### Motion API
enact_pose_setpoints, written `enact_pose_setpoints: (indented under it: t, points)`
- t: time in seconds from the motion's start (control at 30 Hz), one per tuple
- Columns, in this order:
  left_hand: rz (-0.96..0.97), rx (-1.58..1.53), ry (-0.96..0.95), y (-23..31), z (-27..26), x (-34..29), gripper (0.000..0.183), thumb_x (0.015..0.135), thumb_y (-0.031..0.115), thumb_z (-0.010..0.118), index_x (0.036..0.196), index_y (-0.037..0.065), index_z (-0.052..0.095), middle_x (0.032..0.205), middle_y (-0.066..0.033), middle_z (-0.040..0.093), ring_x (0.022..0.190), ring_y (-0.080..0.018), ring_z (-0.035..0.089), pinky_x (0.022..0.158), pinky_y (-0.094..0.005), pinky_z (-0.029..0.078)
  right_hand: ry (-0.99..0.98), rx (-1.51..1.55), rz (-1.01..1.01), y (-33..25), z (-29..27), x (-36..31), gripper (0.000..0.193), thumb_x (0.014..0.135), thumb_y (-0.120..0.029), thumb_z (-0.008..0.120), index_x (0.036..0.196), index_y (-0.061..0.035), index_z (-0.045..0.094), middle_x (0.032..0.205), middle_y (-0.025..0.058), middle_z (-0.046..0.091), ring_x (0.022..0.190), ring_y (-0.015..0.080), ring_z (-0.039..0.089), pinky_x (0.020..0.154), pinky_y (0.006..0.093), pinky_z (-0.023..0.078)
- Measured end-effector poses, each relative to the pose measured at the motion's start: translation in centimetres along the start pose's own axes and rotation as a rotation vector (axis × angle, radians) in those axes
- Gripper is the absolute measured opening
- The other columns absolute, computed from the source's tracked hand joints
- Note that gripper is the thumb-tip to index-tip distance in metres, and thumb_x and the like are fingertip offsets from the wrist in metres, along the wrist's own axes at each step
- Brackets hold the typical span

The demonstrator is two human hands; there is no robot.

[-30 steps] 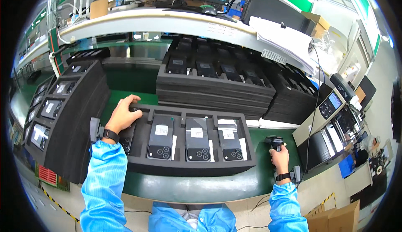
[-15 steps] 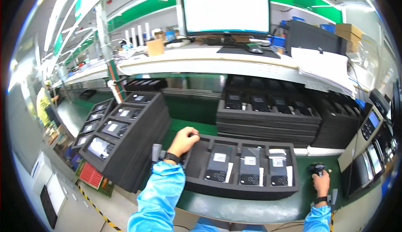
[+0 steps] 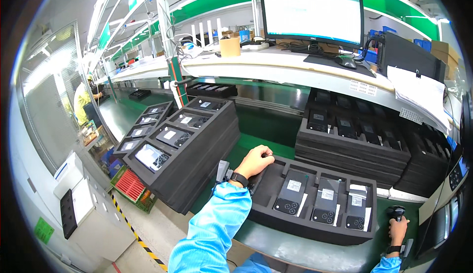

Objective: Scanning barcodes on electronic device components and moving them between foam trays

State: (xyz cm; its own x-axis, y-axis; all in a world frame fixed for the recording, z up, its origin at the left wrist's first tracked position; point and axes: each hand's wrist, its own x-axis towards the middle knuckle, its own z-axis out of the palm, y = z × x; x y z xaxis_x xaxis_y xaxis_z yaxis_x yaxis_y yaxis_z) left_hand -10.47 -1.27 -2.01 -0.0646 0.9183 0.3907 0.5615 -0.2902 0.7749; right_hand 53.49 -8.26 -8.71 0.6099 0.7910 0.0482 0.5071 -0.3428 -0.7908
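Handling a dark phone (image 3: 254, 181) at the left end of the front foam tray (image 3: 311, 229), lower center of the frame. Good practice here, judging by the layout, is to grip the phone by its edges, clear of any lenses, and to guide it parallel to the compartment walls, so that neither the foam nor the white slips (image 3: 302, 205) catch. The tray should sit level on the green worktop (image 3: 281, 243) throughout. The black scanner (image 3: 395, 211) is best held off the seated phones (image 3: 325, 205), with its head squared to any label to be read.

Left hand (image 3: 253, 162), center: thumb and fingers curl inward, seemingly closed on the upper end of the dark phone, most of which is hidden by palm and wrist. The phone lies along the leftmost compartment; whether it rests in the foam or just above it cannot be made out. Right hand (image 3: 398, 229), lower right: fingers wrap the handle of the black scanner, beyond the right end of the tray; the trigger finger is too small to judge. The two hands are well apart, and between them three seated phones occupy their compartments, pale labels uppermost.
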Motion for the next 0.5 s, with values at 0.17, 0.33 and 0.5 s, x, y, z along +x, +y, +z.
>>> enact_pose_setpoints:
  t: [0.17, 0.33, 0.5]
  points:
    - [0.016, 0.008, -0.007, 0.1, 0.1, -0.2, 0.02, 0.081, 0.011, 0.073, 0.094, -0.002, 0.064, 0.102, -0.0093, 0.069, 0.094, -0.0175, 0.064, 0.087, -0.0322, 0.052, 0.044, -0.037, -0.008, 1.6, 0.5, 1.1, 0.028, 0.076, -0.011, 0.065, 0.099, 0.0039, 0.061, 0.068, 0.0131, 0.063, 0.058, 0.0236, 0.062, 0.059, 0.0397, 0.049]
    - [0.034, 0.058, -0.013, 0.6, 0.1, -0.4, 0.02, 0.081, 0.013, 0.072, 0.093, -0.001, 0.063, 0.105, -0.0109, 0.068, 0.097, -0.021, 0.064, 0.088, -0.0334, 0.051, 0.046, -0.145, -0.059, 3.6, 0.6, 2.5, 0.044, 0.076, -0.014, 0.067, 0.113, 0.0084, 0.061, 0.095, 0.0236, 0.069, 0.089, 0.0383, 0.067, 0.084, 0.0426, 0.051]
    - [0.066, 0.078, -0.037, 0.6, -0.1, -0.5, 0.02, 0.081, 0.014, 0.071, 0.091, -0.001, 0.062, 0.105, -0.0127, 0.066, 0.099, -0.0249, 0.064, 0.089, -0.0352, 0.05, 0.003, -0.127, -0.012, 4.1, 0.4, 2.7, 0.062, 0.079, -0.015, 0.07, 0.133, 0.0115, 0.055, 0.12, 0.0303, 0.067, 0.114, 0.0414, 0.065, 0.1, 0.0425, 0.047]
